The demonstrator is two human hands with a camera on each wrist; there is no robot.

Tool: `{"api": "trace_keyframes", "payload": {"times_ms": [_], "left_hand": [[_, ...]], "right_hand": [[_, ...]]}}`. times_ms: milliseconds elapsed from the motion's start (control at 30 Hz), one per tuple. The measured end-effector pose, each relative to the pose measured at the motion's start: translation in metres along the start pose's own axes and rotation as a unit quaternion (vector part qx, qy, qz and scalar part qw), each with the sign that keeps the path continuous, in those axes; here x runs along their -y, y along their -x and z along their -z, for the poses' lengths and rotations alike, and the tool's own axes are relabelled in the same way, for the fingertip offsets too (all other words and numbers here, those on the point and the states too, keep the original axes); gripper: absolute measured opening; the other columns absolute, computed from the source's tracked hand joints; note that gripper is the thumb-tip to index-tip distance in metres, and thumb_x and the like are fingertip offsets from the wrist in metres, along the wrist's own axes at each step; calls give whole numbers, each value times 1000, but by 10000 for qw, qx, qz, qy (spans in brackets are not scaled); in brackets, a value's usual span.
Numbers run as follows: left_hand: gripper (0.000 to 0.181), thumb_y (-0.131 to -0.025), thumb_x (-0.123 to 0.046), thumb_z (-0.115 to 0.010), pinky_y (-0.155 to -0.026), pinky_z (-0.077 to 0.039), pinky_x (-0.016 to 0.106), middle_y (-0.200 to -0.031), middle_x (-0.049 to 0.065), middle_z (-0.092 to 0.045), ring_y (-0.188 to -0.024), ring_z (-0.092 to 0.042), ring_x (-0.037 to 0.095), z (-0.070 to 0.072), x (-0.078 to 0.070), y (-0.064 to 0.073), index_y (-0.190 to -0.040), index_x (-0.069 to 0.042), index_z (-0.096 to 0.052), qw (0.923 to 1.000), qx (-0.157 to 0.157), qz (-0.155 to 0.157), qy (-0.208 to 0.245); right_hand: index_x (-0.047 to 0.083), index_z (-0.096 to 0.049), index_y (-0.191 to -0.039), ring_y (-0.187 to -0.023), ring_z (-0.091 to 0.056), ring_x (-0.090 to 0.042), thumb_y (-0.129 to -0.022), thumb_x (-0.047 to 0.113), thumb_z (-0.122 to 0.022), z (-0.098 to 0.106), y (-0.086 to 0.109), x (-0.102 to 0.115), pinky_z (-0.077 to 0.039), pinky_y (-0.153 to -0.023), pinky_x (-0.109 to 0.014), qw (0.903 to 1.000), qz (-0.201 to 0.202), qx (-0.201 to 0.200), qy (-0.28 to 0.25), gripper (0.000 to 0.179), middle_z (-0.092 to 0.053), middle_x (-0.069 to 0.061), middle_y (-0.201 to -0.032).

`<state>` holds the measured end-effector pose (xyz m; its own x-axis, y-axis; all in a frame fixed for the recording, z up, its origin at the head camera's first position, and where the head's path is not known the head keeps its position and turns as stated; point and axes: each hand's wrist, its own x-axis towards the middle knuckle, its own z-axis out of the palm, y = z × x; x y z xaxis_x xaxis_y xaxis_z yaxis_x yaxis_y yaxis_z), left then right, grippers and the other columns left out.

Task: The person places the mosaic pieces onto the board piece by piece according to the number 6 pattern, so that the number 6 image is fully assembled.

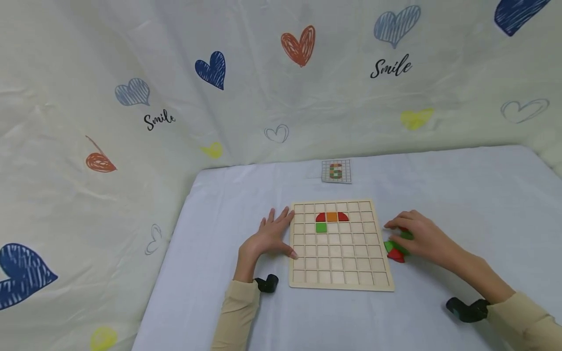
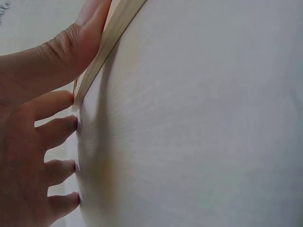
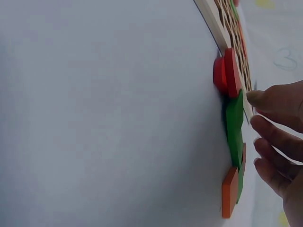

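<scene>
A square wooden grid board [image 1: 335, 263] lies on the white cloth. In its upper rows sit two red rounded pieces [image 1: 321, 217], an orange square [image 1: 331, 217] between them, and a green square [image 1: 321, 227] below the left one. My left hand [image 1: 269, 237] is spread at the board's left edge, its thumb [image 2: 71, 52] resting on the rim. My right hand [image 1: 423, 237] hovers with bent fingers over loose pieces at the board's right. Among these, a red piece [image 3: 231, 73], green pieces [image 3: 234, 127] and an orange piece [image 3: 230, 193] show; the hand partly hides the pile in the head view.
A small pattern card [image 1: 336, 171] with a coloured figure on a grid lies behind the board. A cloth printed with hearts [image 1: 298, 46] hangs at the back and left. Black wrist cameras [image 1: 267, 283] are on both wrists.
</scene>
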<state>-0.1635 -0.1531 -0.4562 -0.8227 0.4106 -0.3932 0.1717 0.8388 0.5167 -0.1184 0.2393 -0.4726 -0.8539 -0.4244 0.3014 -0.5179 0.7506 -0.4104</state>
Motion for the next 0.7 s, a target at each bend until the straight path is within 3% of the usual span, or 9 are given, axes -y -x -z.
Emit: {"api": "trace_keyframes", "payload": {"times_ms": [167, 400, 600, 700], "left_hand": [[124, -71, -34, -95, -128, 4, 57, -174, 3, -5, -159, 13, 35, -2, 2, -1, -167, -19, -18, 10000, 8, -37, 16], [124, -71, -34, -95, -128, 3, 58, -174, 3, -5, -159, 13, 36, -4, 2, 0, -167, -19, -18, 10000, 4, -88, 35], [122, -72, -34, -94, -129, 4, 56, -174, 3, -6, -160, 13, 35, -1, 1, 2, -167, -18, -18, 10000, -37, -54, 41], [122, -72, -33, -94, -129, 4, 56, -175, 2, -6, -160, 13, 35, 0, 0, 2, -167, -19, -18, 10000, -34, -37, 55]], "right_hand": [[6, -78, -97, -86, -60, -21, -66, -1, -91, 3, 13, -8, -56, -69, -28, 9994, 102, -295, 135, 34, -71, 1, -92], [8, -77, -100, -86, -60, -17, -64, -4, -91, 11, 30, -14, -50, -72, -9, 9986, -114, -477, 175, 41, -71, 2, -94], [4, -73, -104, -81, -62, -22, -64, -2, -92, 16, 39, -20, -56, -65, -21, 9980, -349, -447, 280, 45, -71, -4, -95], [1, -71, -104, -81, -62, -25, -67, 4, -92, 18, 43, -21, -56, -64, -26, 9961, -747, -347, 331, 43, -70, -9, -95]]}}
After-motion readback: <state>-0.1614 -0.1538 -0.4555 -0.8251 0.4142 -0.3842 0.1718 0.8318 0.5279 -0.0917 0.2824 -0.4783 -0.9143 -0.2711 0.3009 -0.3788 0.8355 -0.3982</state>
